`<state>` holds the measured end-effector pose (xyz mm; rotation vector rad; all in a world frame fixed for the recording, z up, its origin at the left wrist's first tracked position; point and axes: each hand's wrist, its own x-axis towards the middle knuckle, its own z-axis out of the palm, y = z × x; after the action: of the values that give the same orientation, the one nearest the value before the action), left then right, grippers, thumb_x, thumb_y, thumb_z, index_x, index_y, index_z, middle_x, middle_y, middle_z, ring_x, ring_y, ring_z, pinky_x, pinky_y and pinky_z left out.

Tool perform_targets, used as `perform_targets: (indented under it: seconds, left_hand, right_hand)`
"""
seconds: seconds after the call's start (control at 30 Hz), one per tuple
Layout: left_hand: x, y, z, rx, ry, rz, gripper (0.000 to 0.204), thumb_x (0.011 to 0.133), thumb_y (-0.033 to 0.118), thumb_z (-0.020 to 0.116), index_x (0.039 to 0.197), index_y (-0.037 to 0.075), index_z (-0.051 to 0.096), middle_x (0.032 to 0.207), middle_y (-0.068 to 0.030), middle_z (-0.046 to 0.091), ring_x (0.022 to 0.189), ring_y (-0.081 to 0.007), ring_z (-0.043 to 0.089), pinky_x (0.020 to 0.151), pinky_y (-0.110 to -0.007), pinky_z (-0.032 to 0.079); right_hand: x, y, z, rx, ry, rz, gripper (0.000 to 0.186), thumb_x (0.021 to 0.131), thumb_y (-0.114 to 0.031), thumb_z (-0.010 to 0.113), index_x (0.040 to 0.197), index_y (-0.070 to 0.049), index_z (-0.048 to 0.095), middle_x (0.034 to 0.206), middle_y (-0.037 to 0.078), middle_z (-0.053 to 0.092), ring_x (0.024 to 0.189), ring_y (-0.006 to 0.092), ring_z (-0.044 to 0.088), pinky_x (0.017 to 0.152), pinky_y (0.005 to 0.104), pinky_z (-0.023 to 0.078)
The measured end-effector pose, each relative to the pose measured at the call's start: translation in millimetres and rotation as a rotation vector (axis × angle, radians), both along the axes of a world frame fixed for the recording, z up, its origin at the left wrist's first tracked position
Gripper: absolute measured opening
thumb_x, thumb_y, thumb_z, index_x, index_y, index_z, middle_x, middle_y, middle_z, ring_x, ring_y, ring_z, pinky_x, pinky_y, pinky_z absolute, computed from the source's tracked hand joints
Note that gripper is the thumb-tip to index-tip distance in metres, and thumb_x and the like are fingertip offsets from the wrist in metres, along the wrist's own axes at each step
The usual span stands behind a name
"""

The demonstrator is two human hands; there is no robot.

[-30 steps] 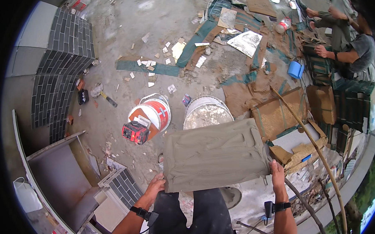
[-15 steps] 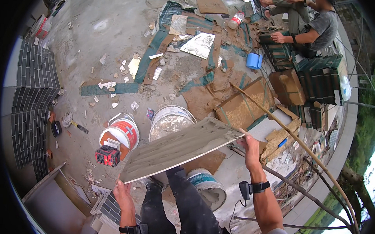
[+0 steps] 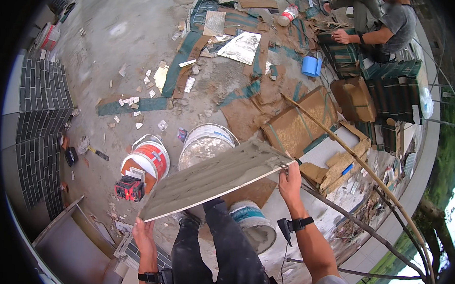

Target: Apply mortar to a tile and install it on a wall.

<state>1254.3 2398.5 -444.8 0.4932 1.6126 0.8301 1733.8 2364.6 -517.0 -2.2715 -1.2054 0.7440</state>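
Between my two hands a large rectangular tile (image 3: 216,178) hangs in the air, its upper face spread with grey mortar in trowelled streaks. It is tilted, with the right end farther from me. My left hand (image 3: 144,235) grips the near left corner, fingers partly hidden beneath. At the far right corner my right hand (image 3: 290,181) is closed round the edge. Below the tile's far edge stands a white bucket (image 3: 207,141), partly covered by it. A second bucket with a teal band (image 3: 249,219) sits under the near edge, beside my legs.
A red-and-white bucket (image 3: 153,161) has a red-and-black tool (image 3: 129,188) against it. A long wooden pole (image 3: 349,150) slants across cardboard boxes (image 3: 304,125) on the right. Another person (image 3: 389,32) sits at the upper right. Tile scraps (image 3: 133,101) litter the floor; a dark brick-patterned wall (image 3: 40,118) stands left.
My right hand and its end of the tile have shifted slightly left. The left corner has moved a little left too. Both hands keep their hold.
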Motion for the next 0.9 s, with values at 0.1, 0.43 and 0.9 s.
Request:
perform_targets:
  seconds: [0.1, 0.43, 0.9]
  left_hand:
    - [4.5, 0.7, -2.5, -0.018, 0.035, 0.005, 0.058, 0.100, 0.044, 0.050, 0.128, -0.005, 0.048, 0.130, -0.0181, 0.055, 0.124, -0.0299, 0.053, 0.111, -0.043, 0.037]
    - [5.5, -5.8, -0.9, 0.035, 0.057, 0.062, 0.053, 0.099, 0.042, 0.052, 0.122, -0.006, 0.051, 0.125, -0.0176, 0.058, 0.118, -0.0280, 0.057, 0.108, -0.043, 0.040]
    - [26.8, -12.9, -13.3, 0.077, -0.166, 0.273, 0.077, 0.097, 0.055, 0.047, 0.143, -0.006, 0.037, 0.130, -0.0163, 0.055, 0.116, -0.0224, 0.056, 0.102, -0.037, 0.041]
  right_hand:
    - [-20.3, -23.7, 76.8, 0.230, -0.208, 0.225, 0.059, 0.073, 0.007, 0.058, 0.131, -0.001, 0.053, 0.096, 0.018, 0.063, 0.080, 0.0344, 0.061, 0.070, 0.0402, 0.049]
    - [-59.1, 0.9, 115.1, -0.048, -0.221, 0.623, 0.064, 0.077, -0.008, 0.064, 0.139, -0.004, 0.046, 0.080, 0.011, 0.056, 0.071, 0.0305, 0.059, 0.066, 0.0395, 0.049]
    - [-37.0, 38.0, 93.5, 0.053, 0.710, -0.448, 0.047, 0.102, -0.039, 0.049, 0.134, -0.006, 0.043, 0.129, 0.007, 0.053, 0.118, 0.0207, 0.052, 0.097, 0.0371, 0.044]
